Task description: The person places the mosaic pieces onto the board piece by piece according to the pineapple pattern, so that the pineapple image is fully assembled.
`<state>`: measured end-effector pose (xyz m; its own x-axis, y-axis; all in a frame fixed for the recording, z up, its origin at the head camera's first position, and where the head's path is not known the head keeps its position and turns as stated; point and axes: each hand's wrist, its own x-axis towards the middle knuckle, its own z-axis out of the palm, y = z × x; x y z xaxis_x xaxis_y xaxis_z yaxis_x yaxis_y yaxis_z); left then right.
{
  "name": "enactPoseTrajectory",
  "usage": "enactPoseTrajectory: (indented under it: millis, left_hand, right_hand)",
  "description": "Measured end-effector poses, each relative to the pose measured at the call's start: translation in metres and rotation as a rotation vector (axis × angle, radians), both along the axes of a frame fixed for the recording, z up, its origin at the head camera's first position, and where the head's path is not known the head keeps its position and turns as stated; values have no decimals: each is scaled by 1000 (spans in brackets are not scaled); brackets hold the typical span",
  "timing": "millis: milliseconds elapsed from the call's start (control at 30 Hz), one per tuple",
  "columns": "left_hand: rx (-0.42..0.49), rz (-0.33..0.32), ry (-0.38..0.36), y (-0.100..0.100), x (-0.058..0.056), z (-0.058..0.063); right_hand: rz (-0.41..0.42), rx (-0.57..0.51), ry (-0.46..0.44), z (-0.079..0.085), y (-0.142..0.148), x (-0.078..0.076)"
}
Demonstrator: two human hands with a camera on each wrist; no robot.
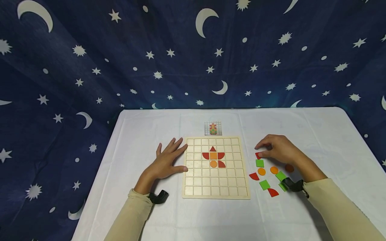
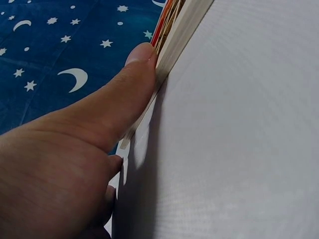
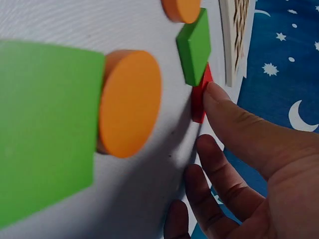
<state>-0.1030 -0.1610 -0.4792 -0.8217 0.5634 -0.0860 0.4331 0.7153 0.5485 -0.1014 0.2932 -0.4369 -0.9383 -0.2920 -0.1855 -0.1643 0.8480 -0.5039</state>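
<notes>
My left hand (image 1: 165, 163) lies spread at the left edge of a pale wooden grid board (image 1: 197, 182), its thumb (image 2: 119, 94) along the rim. On the board lie a red triangle (image 1: 212, 149), an orange square (image 1: 213, 155), an orange disc (image 1: 213, 164) and several red quarter circles (image 1: 221, 164). Right of the board, my right hand (image 1: 278, 150) has its thumb on a small red piece (image 3: 198, 102), partly hidden by it. The other fingers curve apart from the piece. A green square (image 1: 259, 163) lies right beside the red piece.
A small pattern card (image 1: 213, 128) lies behind the board. Loose orange discs (image 1: 261, 171), green squares (image 1: 264, 184) and red quarter circles (image 1: 272, 192) are scattered to the right, some under the right wrist. A dark star-patterned cloth (image 1: 181, 60) hangs behind the white table (image 1: 150, 127).
</notes>
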Motion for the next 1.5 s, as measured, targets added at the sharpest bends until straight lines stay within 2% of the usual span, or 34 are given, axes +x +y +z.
enactPoseTrajectory:
  millis: [633, 833, 967, 1100, 1500]
  left_hand:
    - [-3, 7, -2, 0, 1, 2]
    - [1, 4, -2, 0, 0, 0]
    - [2, 1, 3, 0, 0, -1]
    - [7, -2, 7, 0, 0, -1]
    - [8, -1, 13, 0, 0, 0]
  right_hand:
    - [-9, -17, 51, -8, 4, 1]
    - [-11, -46, 13, -6, 1, 3]
    - [-25, -113, -13, -4, -6, 3]
    - [-50, -182, -81, -1, -18, 2]
    - [22, -379, -207, 1, -69, 4]
